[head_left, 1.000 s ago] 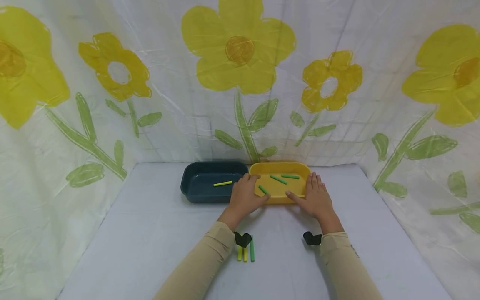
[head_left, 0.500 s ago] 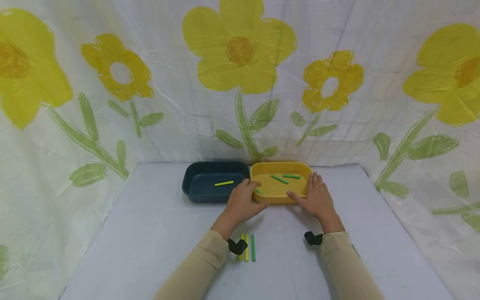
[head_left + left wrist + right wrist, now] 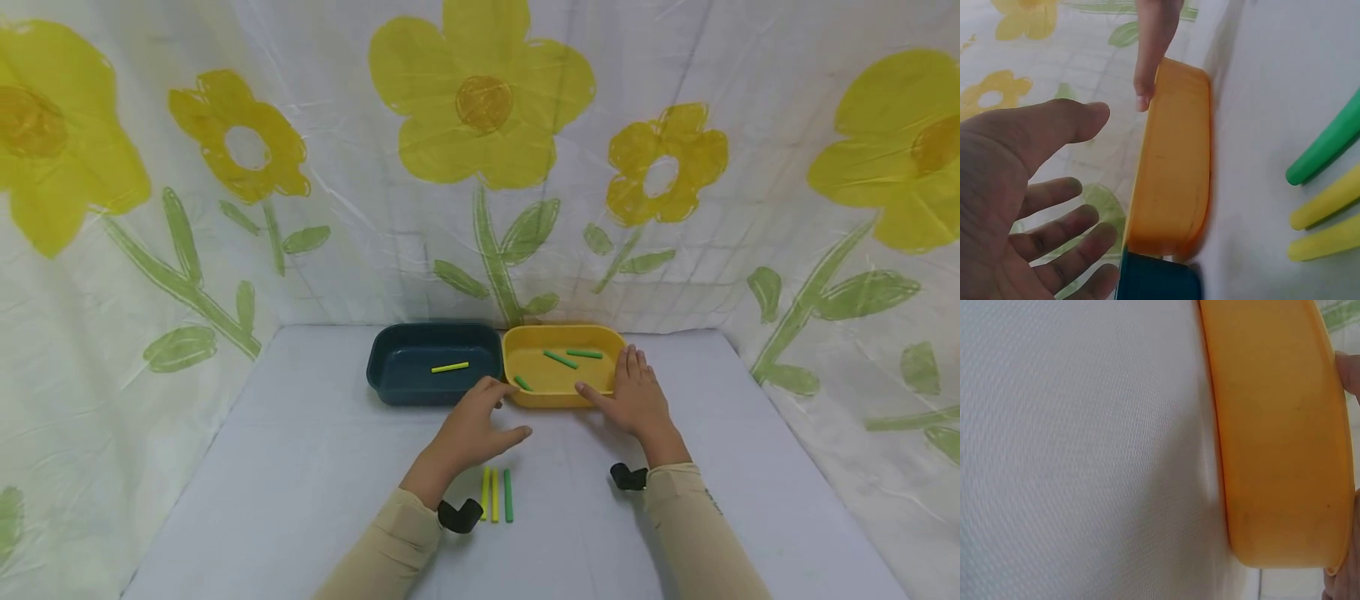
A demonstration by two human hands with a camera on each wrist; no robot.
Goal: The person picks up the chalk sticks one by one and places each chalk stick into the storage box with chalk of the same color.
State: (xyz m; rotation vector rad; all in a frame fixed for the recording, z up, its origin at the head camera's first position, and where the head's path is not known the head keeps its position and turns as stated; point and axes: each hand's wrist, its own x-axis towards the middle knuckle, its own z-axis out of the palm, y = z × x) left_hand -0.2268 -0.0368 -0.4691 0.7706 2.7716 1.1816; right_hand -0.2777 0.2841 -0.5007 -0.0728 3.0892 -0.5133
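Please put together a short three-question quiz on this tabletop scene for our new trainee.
1. True or false: the right hand rests on the yellow tray.
2. How many green sticks lie inside the yellow tray?
A. one
B. three
C. five
3. Fill in: the dark blue tray holds one ___ stick.

Key
1. True: its straight fingers lie along the tray's right rim, thumb on the near edge.
2. B. Two lie at the back; one is near the front left corner.
3. Yellow. The left hand hovers open, holding nothing, above the three sticks on the table.
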